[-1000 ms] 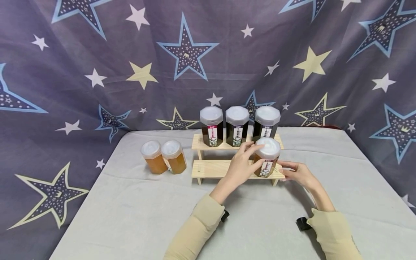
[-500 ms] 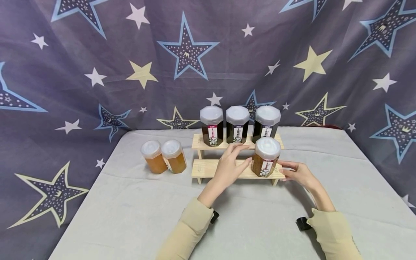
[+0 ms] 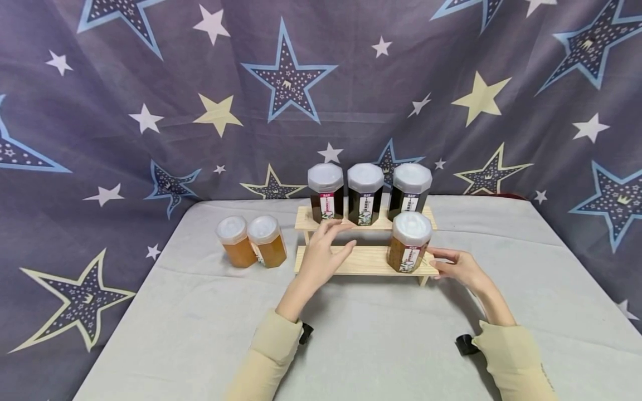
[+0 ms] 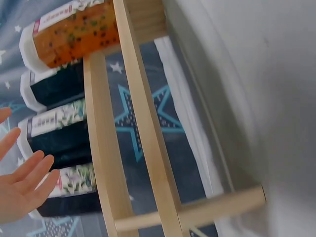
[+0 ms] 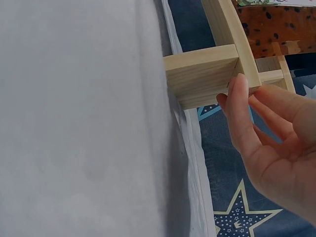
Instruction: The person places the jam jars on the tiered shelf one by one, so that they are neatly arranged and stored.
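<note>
A two-tier wooden rack stands on the table. On the right part of its lower tier sits a brown speckled jar with a white lid, upright; the left wrist view shows its amber, dark-flecked contents. My left hand is in front of the rack's left half, fingers extended and apart, holding nothing. At the right end of the lower board, my right hand pinches the wood between thumb and fingers, as the right wrist view shows. Three dark jars, left, middle and right, stand on the upper tier.
Two amber jars, one beside the other, stand on the grey-covered table left of the rack. A star-patterned curtain hangs behind the table.
My left hand has let go of the brown speckled jar and moved left, away from it. The jar stays on the lower tier. My right hand keeps its place at the board's end.
</note>
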`<state>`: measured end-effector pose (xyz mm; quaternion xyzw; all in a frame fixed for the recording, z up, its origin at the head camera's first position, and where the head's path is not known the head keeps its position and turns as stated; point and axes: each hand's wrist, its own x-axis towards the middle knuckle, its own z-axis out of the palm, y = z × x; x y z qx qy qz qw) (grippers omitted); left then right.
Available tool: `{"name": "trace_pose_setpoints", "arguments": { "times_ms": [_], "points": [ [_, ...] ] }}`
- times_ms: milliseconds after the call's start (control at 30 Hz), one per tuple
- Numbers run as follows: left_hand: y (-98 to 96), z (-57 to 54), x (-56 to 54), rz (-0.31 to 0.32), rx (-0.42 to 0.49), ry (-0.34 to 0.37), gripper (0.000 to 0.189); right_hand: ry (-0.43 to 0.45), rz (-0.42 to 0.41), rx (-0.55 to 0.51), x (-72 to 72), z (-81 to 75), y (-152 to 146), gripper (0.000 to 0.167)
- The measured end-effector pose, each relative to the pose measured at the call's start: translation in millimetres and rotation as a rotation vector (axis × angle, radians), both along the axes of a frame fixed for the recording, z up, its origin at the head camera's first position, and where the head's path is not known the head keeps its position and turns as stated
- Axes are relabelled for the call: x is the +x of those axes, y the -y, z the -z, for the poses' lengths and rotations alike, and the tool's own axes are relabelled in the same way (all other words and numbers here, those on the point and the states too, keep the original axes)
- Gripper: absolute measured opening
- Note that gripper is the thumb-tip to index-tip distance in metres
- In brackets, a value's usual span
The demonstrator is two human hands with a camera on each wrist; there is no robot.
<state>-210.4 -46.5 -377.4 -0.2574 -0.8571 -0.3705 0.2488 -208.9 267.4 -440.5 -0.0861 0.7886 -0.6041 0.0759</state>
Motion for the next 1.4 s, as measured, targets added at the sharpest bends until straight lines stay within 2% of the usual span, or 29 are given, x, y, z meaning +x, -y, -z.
{"name": "trace_pose_setpoints", "arguments": {
  "times_ms": [167, 333, 567, 700, 767, 900, 1100, 1300, 1400],
  "points": [
    [18.1, -0.2, -1.5, -0.025, -0.003, 0.011, 0.029, -0.007, 0.005, 0.009, -1.0, 0.4, 0, 0.046],
    [35.9, -5.9, -1.8, -0.058, 0.008, 0.030, 0.029, -0.037, 0.010, 0.008, -2.5, 2.6, -1, 0.045],
    [61.1, -14.9, -4.4, -0.092, 0.029, -0.032, 0.028, -0.019, 0.018, 0.023, -2.9, 0.6, -1, 0.046],
    [78.8, -17.1, -5.7, -0.141, 0.057, -0.073, 0.029, -0.011, 0.008, 0.032, -3.0, -0.9, 0, 0.046],
    [89.3, -17.8, -6.3, -0.168, 0.080, -0.072, 0.030, -0.007, 0.006, 0.023, -2.1, -1.2, 0, 0.046],
    [112.8, -19.3, -6.9, -0.228, 0.130, -0.002, 0.032, 0.001, 0.007, 0.007, 0.0, -0.5, 0, 0.046],
    [144.8, -17.5, -9.8, -0.289, 0.134, 0.111, 0.038, 0.000, 0.020, 0.019, -1.0, 3.7, 0, 0.046],
    [165.1, -10.4, -12.8, -0.339, 0.148, 0.153, 0.040, 0.002, 0.027, 0.027, -1.1, 4.1, 0, 0.046],
    [172.3, -7.6, -13.7, -0.366, 0.154, 0.205, 0.042, 0.000, 0.025, 0.020, -1.0, 3.6, 1, 0.046]
  ]
}}
